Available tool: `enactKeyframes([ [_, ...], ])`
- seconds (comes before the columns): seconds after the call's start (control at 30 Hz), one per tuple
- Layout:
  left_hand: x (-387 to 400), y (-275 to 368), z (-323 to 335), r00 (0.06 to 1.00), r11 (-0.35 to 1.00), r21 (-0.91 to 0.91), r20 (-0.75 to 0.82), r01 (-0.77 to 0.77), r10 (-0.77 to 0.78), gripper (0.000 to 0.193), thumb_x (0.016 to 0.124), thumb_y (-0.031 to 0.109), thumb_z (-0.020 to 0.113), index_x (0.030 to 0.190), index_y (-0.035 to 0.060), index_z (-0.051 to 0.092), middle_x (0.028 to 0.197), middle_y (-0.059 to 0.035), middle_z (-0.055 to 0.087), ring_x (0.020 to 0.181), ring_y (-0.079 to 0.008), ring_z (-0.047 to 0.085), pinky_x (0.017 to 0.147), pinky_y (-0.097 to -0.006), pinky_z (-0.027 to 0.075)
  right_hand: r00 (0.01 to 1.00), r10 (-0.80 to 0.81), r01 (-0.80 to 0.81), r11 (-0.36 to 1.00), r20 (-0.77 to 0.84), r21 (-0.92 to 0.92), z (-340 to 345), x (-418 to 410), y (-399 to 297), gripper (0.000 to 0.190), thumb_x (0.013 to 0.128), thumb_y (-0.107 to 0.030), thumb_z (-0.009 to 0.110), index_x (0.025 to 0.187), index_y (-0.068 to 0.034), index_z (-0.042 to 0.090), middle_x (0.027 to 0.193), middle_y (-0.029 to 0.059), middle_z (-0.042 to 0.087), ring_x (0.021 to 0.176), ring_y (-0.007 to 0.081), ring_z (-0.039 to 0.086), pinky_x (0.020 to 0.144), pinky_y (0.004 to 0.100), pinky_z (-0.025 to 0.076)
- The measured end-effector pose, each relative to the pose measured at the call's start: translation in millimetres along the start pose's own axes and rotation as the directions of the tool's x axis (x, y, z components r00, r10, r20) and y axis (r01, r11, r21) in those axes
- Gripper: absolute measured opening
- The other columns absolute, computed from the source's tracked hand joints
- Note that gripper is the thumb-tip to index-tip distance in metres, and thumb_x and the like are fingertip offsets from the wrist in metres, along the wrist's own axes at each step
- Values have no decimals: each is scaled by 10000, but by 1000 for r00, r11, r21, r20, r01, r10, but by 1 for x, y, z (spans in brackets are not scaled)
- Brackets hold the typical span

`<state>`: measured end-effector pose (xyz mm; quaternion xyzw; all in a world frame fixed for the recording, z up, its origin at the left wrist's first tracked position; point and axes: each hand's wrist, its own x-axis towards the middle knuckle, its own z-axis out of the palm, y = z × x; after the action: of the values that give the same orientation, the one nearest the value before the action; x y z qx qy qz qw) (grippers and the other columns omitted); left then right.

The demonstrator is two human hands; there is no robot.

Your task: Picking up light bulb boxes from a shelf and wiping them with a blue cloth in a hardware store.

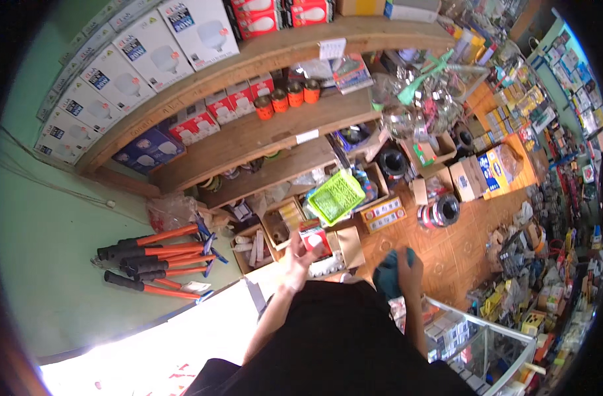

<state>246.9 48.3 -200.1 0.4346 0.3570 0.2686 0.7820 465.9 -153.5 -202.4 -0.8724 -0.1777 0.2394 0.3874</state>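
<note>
My left hand [297,262] holds a small red and white light bulb box [315,241] in front of my body, above open cardboard boxes. In my right hand [409,272], lower right of it, a bunched dark teal cloth [389,274] hangs over the tiled floor. A lime green plastic basket [337,198] lies tilted beyond the red box. Several orange cans [280,101] stand in a row on the wooden shelf [301,121], beside red and white bulb boxes [197,124].
Large white bulb boxes [163,54] line the top shelf. Orange-handled tools with black grips [158,260] hang at the left wall. Wire coils [439,211] and cartons stand on the floor. A glass display case [484,341] is at the lower right.
</note>
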Motion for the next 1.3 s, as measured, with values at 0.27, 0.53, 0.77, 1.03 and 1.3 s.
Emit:
enactKeyframes([
  [0.27, -59, 33, 34, 948, 584, 765, 110, -272, 298, 615, 842, 221, 837, 1340, 24, 534, 1090, -216, 681, 991, -408, 685, 845, -453, 570, 678, -696, 734, 660, 238, -161, 19, -30, -159, 310, 958, -344, 674, 893, -42, 655, 789, 164, 668, 697, 371, 685, 626, 447, 537],
  [0.53, -80, 41, 5, 852, 299, 900, 132, -317, 506, 709, 691, 107, 848, 1338, 38, 567, 1053, -160, 669, 927, -358, 693, 799, -428, 585, 567, -779, 812, 582, 266, -25, 63, -54, -162, 320, 962, -342, 659, 879, -34, 640, 794, 157, 673, 613, 352, 679, 591, 441, 562],
  [0.77, -102, 48, 12, 871, 325, 879, 178, -350, 457, 584, 728, 59, 760, 1275, -12, 569, 1045, -208, 649, 963, -426, 654, 827, -482, 561, 640, -687, 732, 682, 343, 1, 65, -47, -164, 339, 955, -342, 674, 883, -12, 646, 759, 192, 663, 652, 390, 675, 594, 470, 541],
  [1.03, -106, 70, 25, 870, 303, 870, 240, -390, 430, 552, 759, 59, 765, 1268, 0, 558, 1033, -193, 642, 958, -420, 649, 797, -491, 552, 631, -686, 741, 672, 363, -19, 61, -36, -163, 294, 949, -313, 688, 892, -26, 665, 792, 183, 664, 669, 386, 683, 601, 476, 538],
  [1.3, -103, 65, 16, 898, 304, 876, 259, -373, 355, 521, 753, 83, 783, 1225, 8, 573, 1039, -197, 642, 993, -422, 650, 826, -478, 551, 582, -734, 785, 619, 350, -5, 69, -28, -158, 335, 967, -367, 649, 935, -34, 664, 799, 159, 673, 650, 369, 684, 611, 461, 554],
])
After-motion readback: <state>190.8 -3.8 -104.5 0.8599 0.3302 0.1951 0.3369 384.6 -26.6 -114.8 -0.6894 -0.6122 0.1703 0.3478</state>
